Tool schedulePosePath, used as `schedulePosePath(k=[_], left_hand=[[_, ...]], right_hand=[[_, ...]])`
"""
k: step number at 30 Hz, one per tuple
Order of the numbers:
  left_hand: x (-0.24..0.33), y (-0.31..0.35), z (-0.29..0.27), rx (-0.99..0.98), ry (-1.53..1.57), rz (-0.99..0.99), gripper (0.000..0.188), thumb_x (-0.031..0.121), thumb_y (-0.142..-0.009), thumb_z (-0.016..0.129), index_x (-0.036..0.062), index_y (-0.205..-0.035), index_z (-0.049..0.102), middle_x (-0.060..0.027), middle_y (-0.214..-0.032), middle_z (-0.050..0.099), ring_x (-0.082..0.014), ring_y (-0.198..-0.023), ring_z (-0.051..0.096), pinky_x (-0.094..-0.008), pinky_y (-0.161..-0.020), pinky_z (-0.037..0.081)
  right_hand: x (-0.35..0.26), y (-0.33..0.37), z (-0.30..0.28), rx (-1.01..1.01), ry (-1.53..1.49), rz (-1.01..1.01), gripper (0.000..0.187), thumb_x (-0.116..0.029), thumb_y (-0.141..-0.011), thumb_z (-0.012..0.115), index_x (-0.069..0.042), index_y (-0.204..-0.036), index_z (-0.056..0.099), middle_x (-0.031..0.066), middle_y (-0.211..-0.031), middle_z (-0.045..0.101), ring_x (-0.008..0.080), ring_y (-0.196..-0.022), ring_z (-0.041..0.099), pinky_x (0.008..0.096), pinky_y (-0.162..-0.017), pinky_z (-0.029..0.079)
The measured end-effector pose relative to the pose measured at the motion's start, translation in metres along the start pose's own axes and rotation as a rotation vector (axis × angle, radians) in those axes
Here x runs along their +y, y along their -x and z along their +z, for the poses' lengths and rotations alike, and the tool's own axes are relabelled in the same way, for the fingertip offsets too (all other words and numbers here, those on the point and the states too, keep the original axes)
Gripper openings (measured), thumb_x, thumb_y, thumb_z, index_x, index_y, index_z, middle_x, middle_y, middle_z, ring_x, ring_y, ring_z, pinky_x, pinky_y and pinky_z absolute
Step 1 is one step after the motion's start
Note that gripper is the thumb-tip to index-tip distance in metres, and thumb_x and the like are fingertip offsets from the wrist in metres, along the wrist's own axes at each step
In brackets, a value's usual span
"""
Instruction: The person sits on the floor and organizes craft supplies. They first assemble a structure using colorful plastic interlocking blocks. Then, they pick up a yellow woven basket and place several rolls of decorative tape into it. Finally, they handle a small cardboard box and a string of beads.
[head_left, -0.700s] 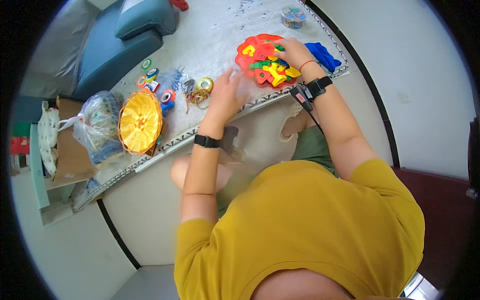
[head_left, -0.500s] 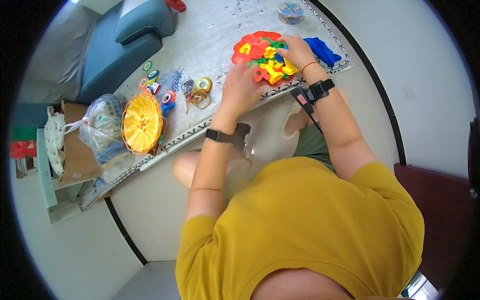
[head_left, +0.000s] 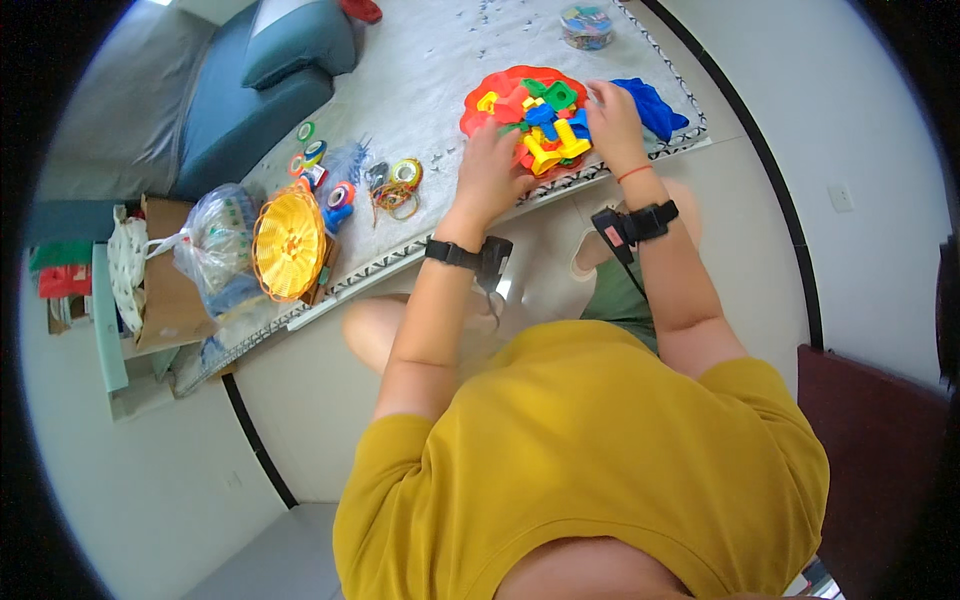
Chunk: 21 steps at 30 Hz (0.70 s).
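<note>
A scalloped red tray [head_left: 470,112] holds a heap of plastic toy pieces: yellow spool-like ones [head_left: 568,141], a green one [head_left: 560,96] with a square hollow, and blue ones [head_left: 541,116]. My left hand [head_left: 487,172] is at the heap's left side, its thumb apart from the fingers. From the right, my right hand [head_left: 614,128] reaches to the heap's edge, fingers loosely bent. Neither hand shows a piece in its grasp, though the fingertips are partly hidden. A blue cloth-like bundle [head_left: 650,108] lies just right of the tray.
On the patterned white tablecloth [head_left: 430,90], left of the tray, lie tape rolls [head_left: 406,172], tangled cords [head_left: 393,199] and a yellow woven basket [head_left: 290,243]. A tied plastic bag [head_left: 215,240] is beyond the basket. A clear round tub [head_left: 586,28] stands far right.
The pieces in the tray have shifted, with more blue and green showing on top. Both hands have drawn slightly apart, the right moving off the heap toward the tray's right edge.
</note>
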<state>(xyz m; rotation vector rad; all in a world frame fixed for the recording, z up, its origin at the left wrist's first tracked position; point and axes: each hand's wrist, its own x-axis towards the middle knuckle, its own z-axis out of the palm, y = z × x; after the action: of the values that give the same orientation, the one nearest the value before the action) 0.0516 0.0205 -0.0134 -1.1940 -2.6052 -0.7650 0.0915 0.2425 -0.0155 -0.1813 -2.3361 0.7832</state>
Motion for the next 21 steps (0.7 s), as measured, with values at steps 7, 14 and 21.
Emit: schedulePosePath(k=[7, 14, 21], left_hand=[[0.012, 0.003, -0.032, -0.153, 0.161, -0.166, 0.069, 0.034, -0.072, 0.079, 0.011, -0.131, 0.053, -0.0304, -0.142, 0.036, -0.0452, -0.13, 0.038, -0.0486, -0.107, 0.033], [-0.04, 0.038, -0.047, -0.055, 0.068, -0.162, 0.054, 0.03, -0.076, 0.076, 0.0131, -0.125, 0.059, -0.0291, -0.142, 0.038, -0.043, -0.132, 0.037, -0.0478, -0.107, 0.032], [-0.07, 0.065, -0.064, -0.006, 0.077, -0.251, 0.047, 0.029, -0.077, 0.074, 0.0118, -0.118, 0.062, -0.028, -0.139, 0.042, -0.0417, -0.13, 0.039, -0.0487, -0.107, 0.03]], right_hand=[[0.047, 0.054, -0.001, -0.518, -0.255, 0.545, 0.038, -0.011, -0.085, 0.058, 0.004, -0.12, 0.053, 0.0155, -0.095, 0.066, 0.0206, -0.089, 0.066, 0.0323, -0.073, 0.055], [-0.027, 0.057, 0.012, -0.448, -1.247, 1.011, 0.036, -0.005, -0.094, 0.045, -0.002, -0.129, 0.044, 0.0154, -0.117, 0.06, 0.0243, -0.099, 0.065, 0.0334, -0.082, 0.058], [-0.042, 0.033, 0.016, -0.252, -1.164, 0.954, 0.035, -0.003, -0.094, 0.037, -0.002, -0.127, 0.047, 0.0145, -0.118, 0.059, 0.0242, -0.098, 0.066, 0.0347, -0.076, 0.06]])
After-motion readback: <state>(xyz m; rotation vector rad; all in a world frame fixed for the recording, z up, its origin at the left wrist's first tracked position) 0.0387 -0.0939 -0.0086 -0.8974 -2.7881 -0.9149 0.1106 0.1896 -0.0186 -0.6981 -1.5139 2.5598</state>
